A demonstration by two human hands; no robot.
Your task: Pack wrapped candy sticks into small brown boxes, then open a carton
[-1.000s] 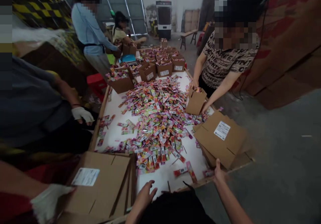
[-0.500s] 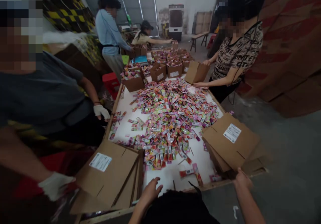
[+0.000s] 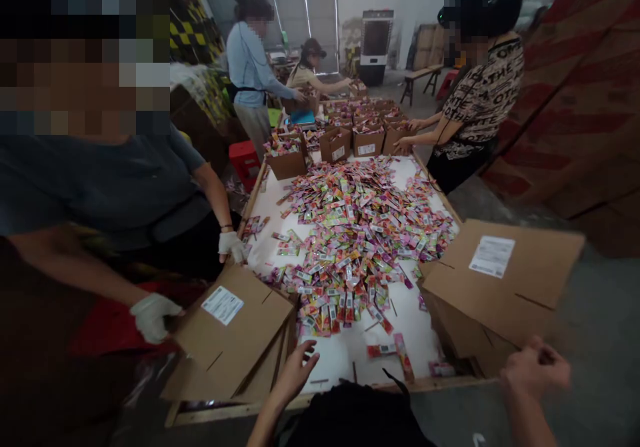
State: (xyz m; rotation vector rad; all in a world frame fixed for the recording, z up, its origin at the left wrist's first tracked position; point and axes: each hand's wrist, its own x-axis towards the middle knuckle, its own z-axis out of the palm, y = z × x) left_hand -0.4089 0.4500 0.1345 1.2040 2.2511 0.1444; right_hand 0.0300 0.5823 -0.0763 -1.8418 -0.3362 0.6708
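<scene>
My left hand (image 3: 295, 370) lies open, fingers spread, on the near edge of the white table (image 3: 345, 353), beside a stack of flat cardboard boxes (image 3: 235, 340). My right hand (image 3: 536, 370) is blurred, with fingers curled at the near corner of the top flat cardboard box (image 3: 500, 287) of the right-hand stack. That box carries a white label and stands tilted above the rest. A big heap of small colourful packets (image 3: 350, 233) covers the middle of the table.
A co-worker's gloved hand (image 3: 153, 313) holds the left stack; their other gloved hand (image 3: 231, 245) rests on the table's left rim. Open boxes filled with packets (image 3: 290, 160) line the far end, where three more people work. A red stool (image 3: 245, 157) stands at the left.
My right hand has moved right and nearer, and the top flat box on the right has risen with it. The person at the right has set a box down at the far end.
</scene>
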